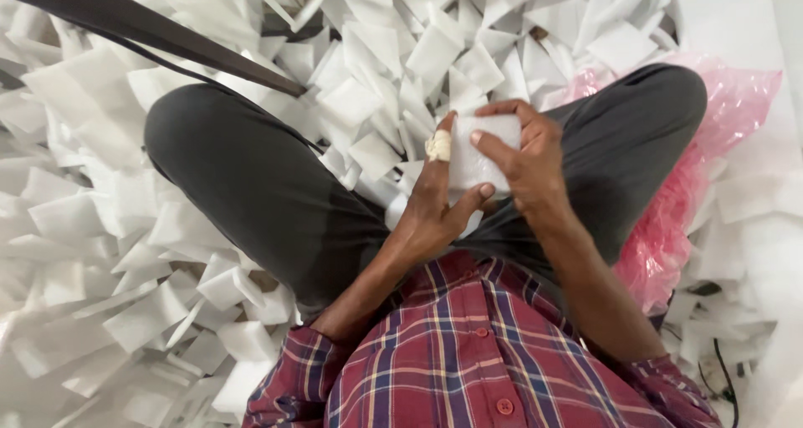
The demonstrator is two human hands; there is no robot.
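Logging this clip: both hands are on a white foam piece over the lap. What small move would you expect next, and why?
Probably a tighter fold or squaring of the foam piece. The left hand cups it from below, with a bandaged finger along its edge; the right hand grips it from above. It is held over the lap, apart from the loose pieces all around.

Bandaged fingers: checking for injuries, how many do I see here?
1: a bandage wraps one finger of the left hand, which holds the white foam piece. Other fingers are partly hidden.
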